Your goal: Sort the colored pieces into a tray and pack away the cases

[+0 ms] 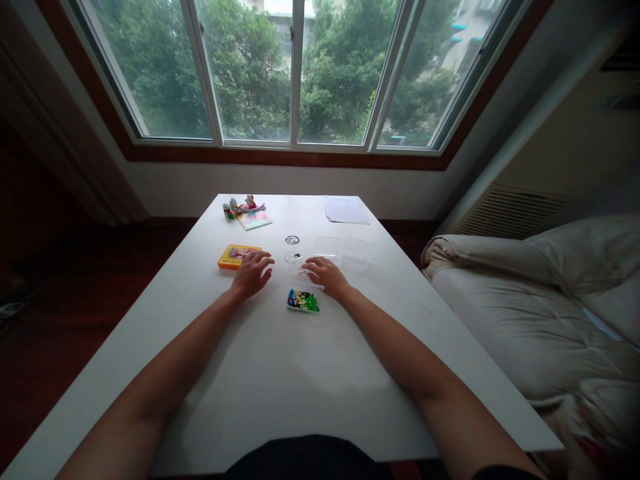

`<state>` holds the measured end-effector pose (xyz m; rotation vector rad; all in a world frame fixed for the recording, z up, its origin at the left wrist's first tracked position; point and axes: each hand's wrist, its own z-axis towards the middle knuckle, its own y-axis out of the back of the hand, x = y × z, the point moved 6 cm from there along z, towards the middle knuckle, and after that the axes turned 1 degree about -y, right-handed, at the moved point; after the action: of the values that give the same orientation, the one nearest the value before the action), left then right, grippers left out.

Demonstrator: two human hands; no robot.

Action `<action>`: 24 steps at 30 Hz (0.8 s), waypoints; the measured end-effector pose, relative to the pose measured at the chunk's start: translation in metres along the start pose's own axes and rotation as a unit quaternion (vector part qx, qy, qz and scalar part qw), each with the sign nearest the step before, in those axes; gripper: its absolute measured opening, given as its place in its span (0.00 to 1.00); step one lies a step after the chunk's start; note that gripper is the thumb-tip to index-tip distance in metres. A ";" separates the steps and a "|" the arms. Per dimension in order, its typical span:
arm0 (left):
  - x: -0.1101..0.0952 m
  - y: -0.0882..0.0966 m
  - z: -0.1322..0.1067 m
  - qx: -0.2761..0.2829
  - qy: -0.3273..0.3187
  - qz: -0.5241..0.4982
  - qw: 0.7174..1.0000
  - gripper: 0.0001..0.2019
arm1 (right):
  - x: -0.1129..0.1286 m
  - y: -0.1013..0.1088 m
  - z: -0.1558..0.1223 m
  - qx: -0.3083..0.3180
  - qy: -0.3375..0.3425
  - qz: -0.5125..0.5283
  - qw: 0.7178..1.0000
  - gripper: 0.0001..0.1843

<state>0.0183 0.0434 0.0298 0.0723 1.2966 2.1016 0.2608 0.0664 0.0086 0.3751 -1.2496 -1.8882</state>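
My left hand [251,271] lies flat on the white table [280,373], fingers spread, its fingertips beside a yellow box [235,256]. My right hand [326,275] rests palm down with its fingers on a clear plastic bag [305,265]. Just in front of that hand sits a small clear bag of colourful bricks [303,301], mostly green. Neither hand grips anything.
A small built toy model [243,207] and a pastel booklet [255,220] sit at the table's far left. A white paper sheet [345,209] lies far right, with clear plastic bags [350,252] and a small round lid [292,240] nearby. A bed with a duvet [540,300] stands right.
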 end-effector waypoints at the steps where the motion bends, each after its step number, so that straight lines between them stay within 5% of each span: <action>1: -0.008 -0.004 0.000 0.010 -0.017 -0.013 1.000 0.15 | 0.000 -0.001 0.001 0.006 -0.002 -0.004 1.000 0.21; 8: -0.031 -0.036 -0.003 0.086 -0.110 -0.044 0.989 0.29 | 0.006 -0.008 0.003 0.016 0.000 -0.004 1.000 0.27; 13: -0.029 -0.038 -0.005 0.101 -0.118 -0.038 0.987 0.29 | 0.013 -0.003 0.005 0.000 0.016 0.018 1.000 0.22; 19: -0.025 -0.023 -0.002 0.080 -0.075 -0.021 0.994 0.16 | -0.038 0.040 -0.004 -0.181 -0.155 -0.067 0.969 0.24; 24: -0.018 -0.019 -0.002 0.054 -0.041 -0.018 0.998 0.09 | -0.076 0.041 -0.012 -0.150 -0.192 -0.089 0.966 0.32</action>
<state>0.0412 0.0378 0.0186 0.1798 1.3521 1.9764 0.3347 0.1100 0.0244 -0.0483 -1.1744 -2.3443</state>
